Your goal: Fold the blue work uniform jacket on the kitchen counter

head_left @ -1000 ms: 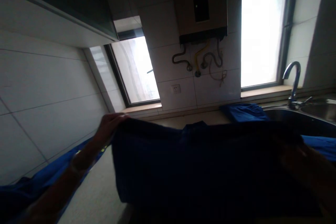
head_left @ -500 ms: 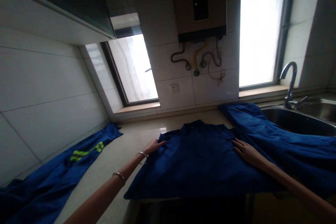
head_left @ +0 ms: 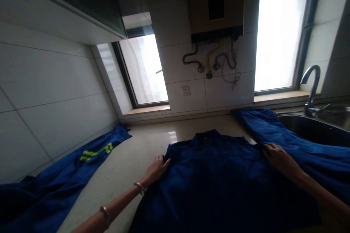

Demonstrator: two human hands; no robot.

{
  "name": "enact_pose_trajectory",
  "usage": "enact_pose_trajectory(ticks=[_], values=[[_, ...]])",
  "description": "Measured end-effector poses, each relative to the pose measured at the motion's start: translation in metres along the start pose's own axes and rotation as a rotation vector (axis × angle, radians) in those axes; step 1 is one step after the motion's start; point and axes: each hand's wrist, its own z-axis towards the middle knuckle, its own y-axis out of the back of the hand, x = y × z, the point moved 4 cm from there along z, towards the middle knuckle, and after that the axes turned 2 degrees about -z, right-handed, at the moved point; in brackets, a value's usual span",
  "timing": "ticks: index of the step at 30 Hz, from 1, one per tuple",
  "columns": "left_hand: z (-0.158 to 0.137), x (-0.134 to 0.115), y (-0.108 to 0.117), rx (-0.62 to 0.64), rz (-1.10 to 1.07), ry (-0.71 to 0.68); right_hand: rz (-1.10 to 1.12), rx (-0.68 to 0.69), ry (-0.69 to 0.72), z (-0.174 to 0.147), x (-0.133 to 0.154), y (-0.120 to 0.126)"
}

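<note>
1. Head view: dark blue shirt (head_left: 218,182) lies flat on the countertop (head_left: 131,164), collar toward the back wall, front hem over the counter edge.
2. L hand (head_left: 156,167) on shirt's left shoulder edge, fingers together, pressing flat, not clamped.
3. R hand (head_left: 277,154) on shirt's right shoulder, fingers slightly apart, flat on cloth.
4. Blue garment w/ hi-vis stripe (head_left: 68,174) well left of shirt, along wall.
5. Another blue garment (head_left: 287,134) just right of shirt, by the sink (head_left: 308,131); faucet (head_left: 311,87) behind it.

dark blue shirt (head_left: 218,178), neon-yellow-striped blue garment (head_left: 68,174)
</note>
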Motion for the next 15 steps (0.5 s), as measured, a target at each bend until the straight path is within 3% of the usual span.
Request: enact_pose_trajectory(ticks=[3, 8, 11, 15], values=[[0.014, -0.004, 0.008, -0.115, 0.016, -0.077, -0.121, 0.031, 0.042, 0.011, -0.015, -0.013], [0.03, -0.015, 0.015, -0.261, 0.01, -0.125, 0.061, 0.072, -0.126, 0.027, -0.042, -0.033], [0.037, -0.015, 0.02, -0.206, -0.066, -0.145, 0.276, 0.038, -0.216, 0.037, -0.05, -0.024], [0.045, -0.016, 0.027, -0.064, -0.307, -0.273, 0.759, -0.06, -0.362, 0.057, -0.043, 0.006]])
